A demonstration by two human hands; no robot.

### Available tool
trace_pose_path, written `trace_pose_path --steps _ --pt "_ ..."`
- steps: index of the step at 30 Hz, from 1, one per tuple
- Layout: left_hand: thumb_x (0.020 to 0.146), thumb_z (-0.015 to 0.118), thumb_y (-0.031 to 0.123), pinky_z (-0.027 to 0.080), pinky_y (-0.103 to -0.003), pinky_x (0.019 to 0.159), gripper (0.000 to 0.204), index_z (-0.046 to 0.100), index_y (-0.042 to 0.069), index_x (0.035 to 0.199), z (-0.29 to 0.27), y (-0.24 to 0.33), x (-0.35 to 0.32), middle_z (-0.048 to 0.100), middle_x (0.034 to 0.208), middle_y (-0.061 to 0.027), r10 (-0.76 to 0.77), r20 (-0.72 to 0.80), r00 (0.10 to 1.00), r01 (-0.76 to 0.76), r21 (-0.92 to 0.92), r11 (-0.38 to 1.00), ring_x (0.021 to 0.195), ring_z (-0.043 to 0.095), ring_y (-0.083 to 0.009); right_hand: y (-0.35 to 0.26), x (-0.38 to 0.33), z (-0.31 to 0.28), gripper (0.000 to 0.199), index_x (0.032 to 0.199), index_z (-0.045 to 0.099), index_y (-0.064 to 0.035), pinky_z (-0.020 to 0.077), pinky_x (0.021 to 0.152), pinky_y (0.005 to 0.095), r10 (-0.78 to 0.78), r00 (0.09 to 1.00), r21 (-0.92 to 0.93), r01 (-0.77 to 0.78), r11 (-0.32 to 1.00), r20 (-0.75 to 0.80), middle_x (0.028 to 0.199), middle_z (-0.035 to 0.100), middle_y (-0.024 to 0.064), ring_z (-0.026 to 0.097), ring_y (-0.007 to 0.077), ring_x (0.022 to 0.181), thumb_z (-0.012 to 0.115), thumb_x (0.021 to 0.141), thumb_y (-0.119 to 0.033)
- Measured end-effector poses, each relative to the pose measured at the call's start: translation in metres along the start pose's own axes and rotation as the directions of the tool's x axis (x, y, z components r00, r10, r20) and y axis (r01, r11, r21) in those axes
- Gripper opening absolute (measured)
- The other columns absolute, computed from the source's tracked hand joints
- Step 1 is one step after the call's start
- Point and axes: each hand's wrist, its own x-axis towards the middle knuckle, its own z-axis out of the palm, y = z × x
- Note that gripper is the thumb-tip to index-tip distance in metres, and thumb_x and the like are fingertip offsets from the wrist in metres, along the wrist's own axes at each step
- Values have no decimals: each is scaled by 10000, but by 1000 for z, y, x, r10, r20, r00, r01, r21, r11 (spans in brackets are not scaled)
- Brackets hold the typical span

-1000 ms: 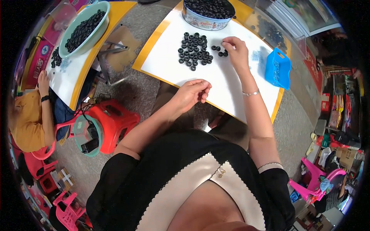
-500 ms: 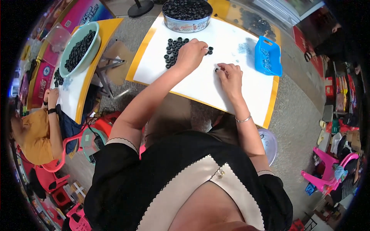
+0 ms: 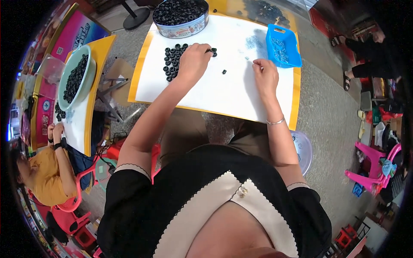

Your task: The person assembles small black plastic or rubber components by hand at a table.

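My left hand point(image 3: 193, 62) rests on a pile of small black rings point(image 3: 172, 62) on the white table top point(image 3: 223, 92), fingers curled over the rings at the pile's right side. My right hand point(image 3: 265, 74) lies further right, fingertips pinched near tiny bits beside a blue tray point(image 3: 282, 45). One loose black ring point(image 3: 224, 72) sits between my hands. What each hand holds is too small to tell.
A round tin point(image 3: 180, 15) full of black rings stands at the table's far edge. At the left, another person in a yellow shirt point(image 3: 41, 176) sits at a second table with a green bowl point(image 3: 75, 79) of black rings. Pink stools point(image 3: 372, 165) stand at the right.
My left hand went from my lap out to the pile of rings and stays on it. My right hand moved right toward the blue tray. My head tilted forward.
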Motion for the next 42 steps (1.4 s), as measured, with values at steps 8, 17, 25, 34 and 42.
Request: trace_pose_path --steps 8,17,25,34,42 --pt "820 650 85 460 -234 625 216 586 -22 997 -5 29 -36 603 816 -38 -233 493 838 509 -861 8 702 561 -108 -14 11 22 82 788 667 -46 427 725 383 -239 971 -106 239 965 13 737 581 126 541 288 762 600 754 -81" --pt "869 582 60 484 -255 719 207 575 -33 1054 -10 36 -62 596 847 -60 -192 606 772 482 -755 -445 766 571 -138 -16 9 24 105 840 653 -26 427 752 297 -66 992 14 65 998 104 814 611 83 557 201 794 586 812 -100" --pt "879 558 73 480 -257 739 276 525 -41 1128 -10 38 -52 594 887 -87 -189 570 800 484 -798 -360 806 573 -139 -68 -18 -34 132 924 608 3 408 766 218 121 885 503 -363 785 449 858 597 10 507 77 835 571 866 -110" --pt "862 581 45 512 -272 726 224 587 -41 1069 -9 47 -55 628 903 -89 -99 534 839 473 -808 -352 792 614 -156 -81 -25 -46 115 900 619 1 415 715 229 19 906 432 -219 875 422 834 574 24 507 92 792 590 855 -101" --pt "866 560 33 519 -281 732 226 578 -61 1071 -8 44 -64 626 902 -108 -53 584 810 530 -769 -357 787 613 -168 -88 -30 -39 121 817 589 -10 437 660 299 -31 947 260 -56 964 319 760 565 85 531 178 703 618 809 -127"
